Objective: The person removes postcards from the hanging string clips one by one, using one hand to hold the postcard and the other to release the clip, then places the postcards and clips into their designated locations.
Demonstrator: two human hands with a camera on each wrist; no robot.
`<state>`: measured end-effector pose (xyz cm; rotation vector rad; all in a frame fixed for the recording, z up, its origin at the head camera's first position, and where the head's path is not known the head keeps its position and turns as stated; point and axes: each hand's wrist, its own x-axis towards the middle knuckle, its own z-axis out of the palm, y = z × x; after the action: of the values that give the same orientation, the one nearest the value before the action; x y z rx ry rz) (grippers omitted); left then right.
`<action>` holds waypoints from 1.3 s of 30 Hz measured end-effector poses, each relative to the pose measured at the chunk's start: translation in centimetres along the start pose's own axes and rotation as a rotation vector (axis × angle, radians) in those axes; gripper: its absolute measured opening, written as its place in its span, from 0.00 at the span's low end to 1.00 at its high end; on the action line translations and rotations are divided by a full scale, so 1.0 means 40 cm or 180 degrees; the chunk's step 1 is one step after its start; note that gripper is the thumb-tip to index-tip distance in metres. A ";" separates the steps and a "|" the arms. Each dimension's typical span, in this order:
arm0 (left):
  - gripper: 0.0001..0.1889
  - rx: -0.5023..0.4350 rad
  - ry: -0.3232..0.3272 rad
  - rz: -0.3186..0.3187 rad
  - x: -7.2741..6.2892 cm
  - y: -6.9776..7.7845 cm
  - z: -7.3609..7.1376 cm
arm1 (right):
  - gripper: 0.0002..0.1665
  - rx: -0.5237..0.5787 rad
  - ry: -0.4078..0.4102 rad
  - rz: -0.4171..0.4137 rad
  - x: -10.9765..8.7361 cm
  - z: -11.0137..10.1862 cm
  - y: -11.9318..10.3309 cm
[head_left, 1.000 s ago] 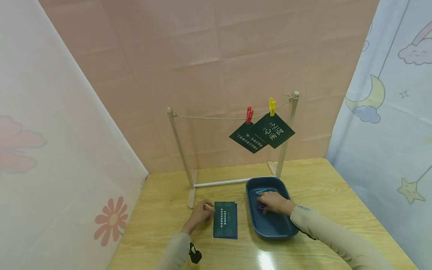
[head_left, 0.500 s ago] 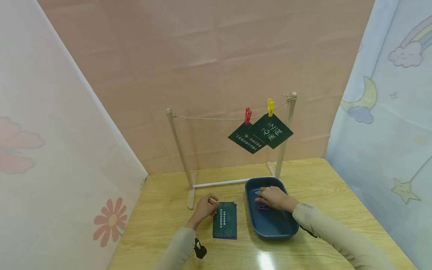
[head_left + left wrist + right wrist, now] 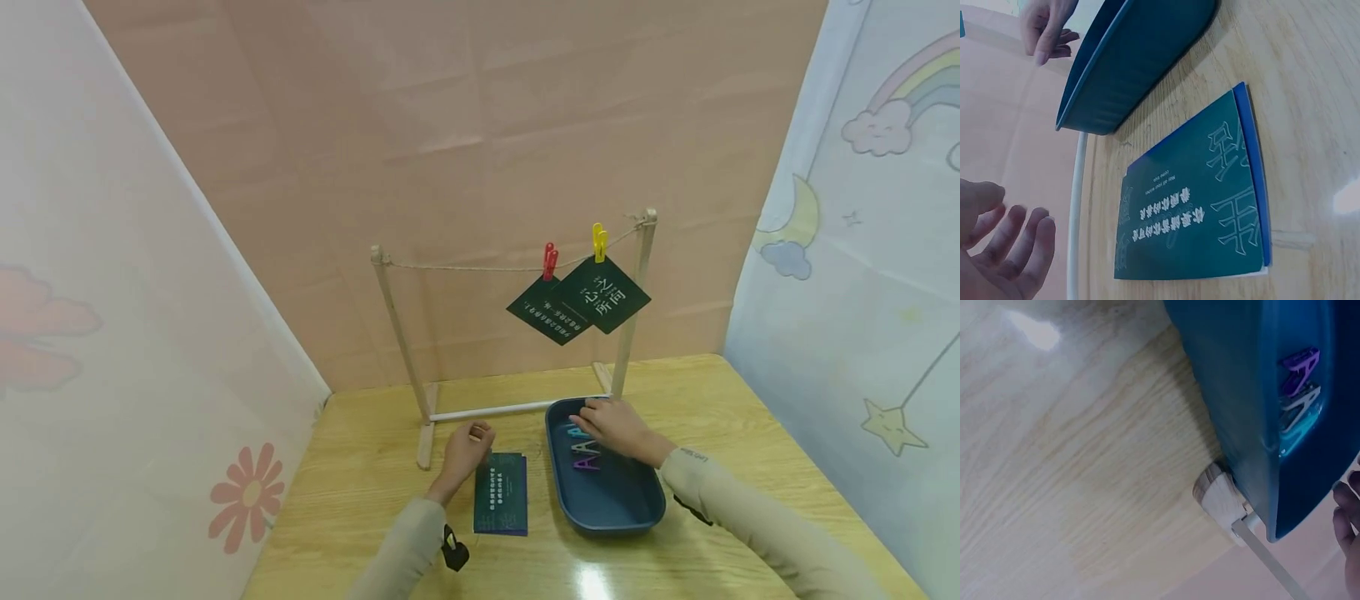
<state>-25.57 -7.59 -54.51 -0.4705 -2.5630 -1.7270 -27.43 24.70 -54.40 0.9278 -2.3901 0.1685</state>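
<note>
In the head view my left hand (image 3: 467,454) hovers over the upper left corner of a stack of dark green cards (image 3: 500,496), its fingers loosely bent; in the left wrist view nothing is between them. My right hand (image 3: 618,427) is above the far end of a dark blue tray (image 3: 609,504), fingers relaxed, with nothing visible in them in the left wrist view. Inside the tray lie a purple clothespin (image 3: 1300,369), a grey clothespin (image 3: 1300,405) and a turquoise clothespin (image 3: 1300,430).
Behind the tray stands a wooden frame (image 3: 397,325) with a string (image 3: 465,268) across its top. A red clothespin (image 3: 551,262) and a yellow clothespin (image 3: 599,243) hold two overlapping dark green cards (image 3: 606,293) on it. A white bar (image 3: 491,411) joins its feet.
My right hand has risen from among the clothespins toward the tray's far end, uncovering them. My left hand has shifted right and away from me, from beside the cards to over their corner.
</note>
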 end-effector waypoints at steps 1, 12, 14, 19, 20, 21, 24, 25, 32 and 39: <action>0.15 -0.0053 0.0021 -0.0002 0.003 0.003 0.003 | 0.14 -0.0004 0.0068 -0.0013 0.003 -0.003 0.002; 0.10 -0.0023 0.0218 0.0231 0.031 0.025 0.030 | 0.15 0.0017 0.0669 -0.0279 0.050 -0.038 0.023; 0.09 -0.0014 0.0258 0.0270 0.034 0.030 0.035 | 0.15 0.0020 0.0702 -0.0279 0.057 -0.042 0.028; 0.09 -0.0104 0.0316 0.0338 0.038 0.043 0.045 | 0.28 -0.0068 0.0751 -0.0261 0.074 -0.054 0.040; 0.10 -0.0140 0.0320 0.0335 0.040 0.046 0.047 | 0.31 -0.0091 0.0767 -0.0261 0.077 -0.057 0.042; 0.10 -0.0168 0.0321 0.0330 0.040 0.050 0.048 | 0.32 -0.0110 0.0789 -0.0267 0.081 -0.061 0.044; 0.08 -0.0217 0.0330 0.0271 0.044 0.058 0.052 | 0.35 -0.0069 0.0847 -0.0279 0.091 -0.070 0.048; 0.07 -0.0225 0.0332 0.0265 0.046 0.060 0.053 | 0.34 -0.0042 0.0869 -0.0287 0.095 -0.073 0.048; 0.08 -0.0132 0.0372 0.0328 0.060 0.069 0.064 | 0.31 -0.0076 0.1046 -0.0464 0.132 -0.101 0.057; 0.07 -0.0129 0.0437 0.0288 0.064 0.081 0.076 | 0.21 -0.0148 0.1233 -0.0491 0.167 -0.141 0.075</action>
<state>-26.73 -3.09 -52.32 -0.4449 -2.3799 -1.7200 -30.79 24.79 -45.80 0.9563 -1.9529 0.2114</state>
